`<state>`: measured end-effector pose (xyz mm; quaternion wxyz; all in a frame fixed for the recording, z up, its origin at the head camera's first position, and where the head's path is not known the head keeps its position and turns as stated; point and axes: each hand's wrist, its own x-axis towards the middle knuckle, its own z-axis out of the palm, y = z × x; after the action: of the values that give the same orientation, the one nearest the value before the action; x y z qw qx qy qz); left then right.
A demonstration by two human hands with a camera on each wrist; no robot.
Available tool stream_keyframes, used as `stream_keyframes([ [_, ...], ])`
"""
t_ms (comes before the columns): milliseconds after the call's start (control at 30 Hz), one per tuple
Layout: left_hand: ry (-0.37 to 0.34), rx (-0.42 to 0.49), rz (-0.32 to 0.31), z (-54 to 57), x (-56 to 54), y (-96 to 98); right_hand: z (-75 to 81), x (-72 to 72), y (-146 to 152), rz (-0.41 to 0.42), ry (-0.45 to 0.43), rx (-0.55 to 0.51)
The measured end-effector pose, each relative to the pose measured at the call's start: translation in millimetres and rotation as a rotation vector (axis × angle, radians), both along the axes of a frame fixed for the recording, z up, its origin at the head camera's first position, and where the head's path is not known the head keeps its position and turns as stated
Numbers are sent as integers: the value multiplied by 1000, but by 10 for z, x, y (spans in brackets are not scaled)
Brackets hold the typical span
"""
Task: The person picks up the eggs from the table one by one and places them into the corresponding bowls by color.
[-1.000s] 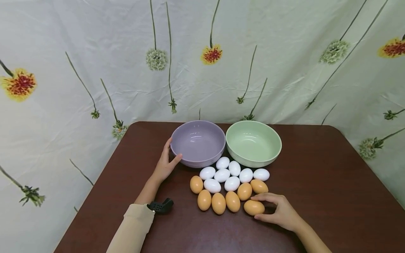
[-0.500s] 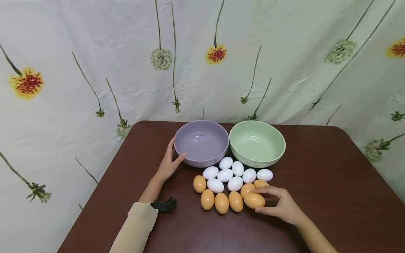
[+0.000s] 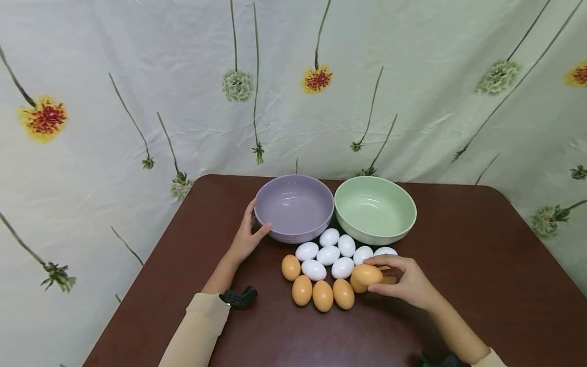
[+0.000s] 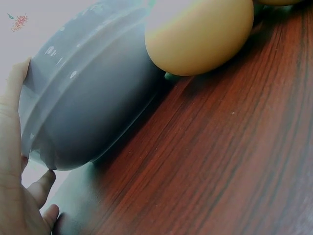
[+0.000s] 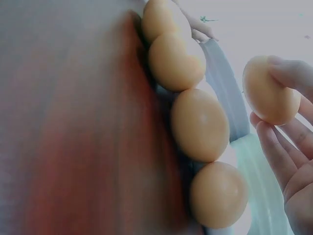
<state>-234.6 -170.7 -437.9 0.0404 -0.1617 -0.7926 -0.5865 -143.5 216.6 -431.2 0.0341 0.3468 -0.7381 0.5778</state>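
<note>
My right hand pinches a brown egg between thumb and fingers, raised above the other eggs; the right wrist view shows this egg up off the table. My left hand holds the near left side of the purple bowl, thumb at the rim and fingers along the outer wall. Right of it stands a green bowl. Both bowls are bare inside. Several white eggs lie in front of the bowls, with several brown eggs nearer me. The raised egg and right hand partly hide brown eggs below.
The dark brown table has its far edge just behind the bowls. Beyond hangs a pale flowered cloth. A black wrist strap sits on the left wrist, by a beige sleeve.
My right hand has picked the brown egg up from the front right of the group and lifted it toward the bowls. The left hand stays on the purple bowl; the head view has shifted slightly.
</note>
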Motion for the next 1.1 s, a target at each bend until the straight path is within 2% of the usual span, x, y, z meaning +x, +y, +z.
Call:
stream_keyframes([
  [333,-9,3,9,-3,-10,1,147,-187,-122,-42,-6,25],
  [367,-14,3,10,-13,-17,-3,157,-205,-132,-47,-10,30],
  [433,2,4,18,-117,-70,-22,176,-237,-155,-50,-15,36],
  [533,2,6,18,-134,-79,-31,204,-288,-186,-42,-9,34],
  [600,7,1,20,-119,-66,-30,223,-324,-207,-30,-6,32],
  [667,-18,-5,16,-16,-8,-12,241,-358,-223,-25,-9,36],
  [700,-19,-8,19,-5,3,-9,253,-374,-233,-22,-11,41],
  [933,-11,-23,15,-22,-13,-19,322,-490,-315,-25,-38,85],
  [1100,1,-8,18,-230,-137,-65,355,-585,-388,-38,-64,105],
])
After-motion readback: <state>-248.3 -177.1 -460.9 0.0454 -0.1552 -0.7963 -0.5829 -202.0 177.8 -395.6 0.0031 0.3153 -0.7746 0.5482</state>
